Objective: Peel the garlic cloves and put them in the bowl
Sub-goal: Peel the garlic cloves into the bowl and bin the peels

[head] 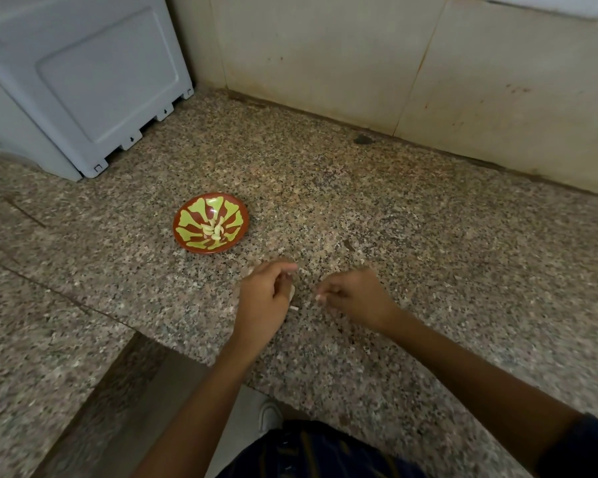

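head view: the red and green bowl (210,223) sits on the speckled stone worktop (428,257) with a small heap of peeled garlic cloves (214,230) in its middle. nearer the person, the left hand (263,298) curls its fingers round a pale garlic clove (291,293), and the right hand (354,295) just beside it pinches a small white bit, too blurry to name. a grey plastic box (83,81) stands in the far left corner by the wall.
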